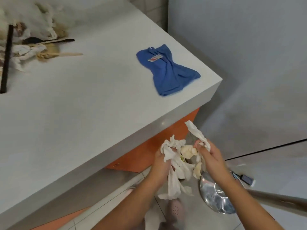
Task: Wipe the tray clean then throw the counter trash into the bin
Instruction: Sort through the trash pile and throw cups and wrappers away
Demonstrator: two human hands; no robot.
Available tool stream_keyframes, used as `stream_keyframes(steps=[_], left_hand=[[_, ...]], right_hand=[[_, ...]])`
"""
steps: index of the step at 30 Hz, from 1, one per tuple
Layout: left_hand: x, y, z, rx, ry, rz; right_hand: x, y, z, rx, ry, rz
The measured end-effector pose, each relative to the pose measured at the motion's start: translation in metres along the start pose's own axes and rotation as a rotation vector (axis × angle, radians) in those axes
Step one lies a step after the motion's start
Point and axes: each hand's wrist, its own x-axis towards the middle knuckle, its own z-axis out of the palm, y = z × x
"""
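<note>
Both my hands are below the counter's corner, over the floor. My left hand [162, 161] grips a bunch of crumpled white tissues [174, 171] that hang down from it. My right hand [210, 155] pinches another white tissue strip [196, 132] that sticks upward. Beige food scraps [188, 151] show between the hands. Below them stands a shiny metal bin with its lid [214, 195] open. A blue cloth [167, 70] lies crumpled on the white counter [74, 105] near its corner. More trash [33, 47] sits at the counter's far left: tissues, wooden sticks, a black spoon. No tray is in view.
A black strip [6, 58] lies at the counter's left edge. Orange cabinet fronts [149, 146] run under the counter. A grey fridge door [249, 63] fills the right side. A small device with a cable [247, 179] lies on the floor. My foot in a pink shoe [177, 209] stands by the bin.
</note>
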Motion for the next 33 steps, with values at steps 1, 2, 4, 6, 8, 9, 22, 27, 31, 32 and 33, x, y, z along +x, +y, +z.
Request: stream_keyframes(steps=[1,2,4,6,8,9,22,27,31,32,33], left_hand=[[0.019,-0.018,-0.001,0.039,0.019,-0.077],[0.039,-0.036,-0.002,0.078,0.045,-0.132],[0.077,-0.065,-0.003,0.041,0.123,-0.245],[0.115,-0.095,-0.004,-0.041,0.158,-0.299],[0.152,-0.122,-0.004,0.01,0.175,-0.304],[0.171,-0.138,-0.005,0.074,0.16,-0.298],[0.305,-0.332,-0.034,1.322,-0.319,0.245],[0.326,-0.355,-0.041,1.89,-0.387,0.294],[0.339,-0.359,-0.034,1.891,-0.448,0.034],[0.34,-0.36,-0.033,1.874,-0.482,-0.026],[0.339,-0.357,-0.031,1.859,-0.516,-0.045]], right_hand=[[0.007,0.021,-0.001,-0.02,0.011,0.031],[0.015,0.044,-0.002,-0.046,0.029,0.064],[0.033,0.095,0.001,-0.095,0.06,0.12],[0.05,0.143,0.007,-0.161,0.069,0.16],[0.068,0.194,0.016,-0.201,0.082,0.17],[0.076,0.22,0.021,-0.24,0.084,0.167],[0.143,0.441,0.055,-0.862,-0.356,0.232],[0.158,0.464,0.058,-1.064,-0.267,0.332],[0.159,0.474,0.063,-1.198,-0.354,0.429],[0.159,0.475,0.064,-1.226,-0.381,0.456],[0.159,0.473,0.064,-1.258,-0.397,0.474]])
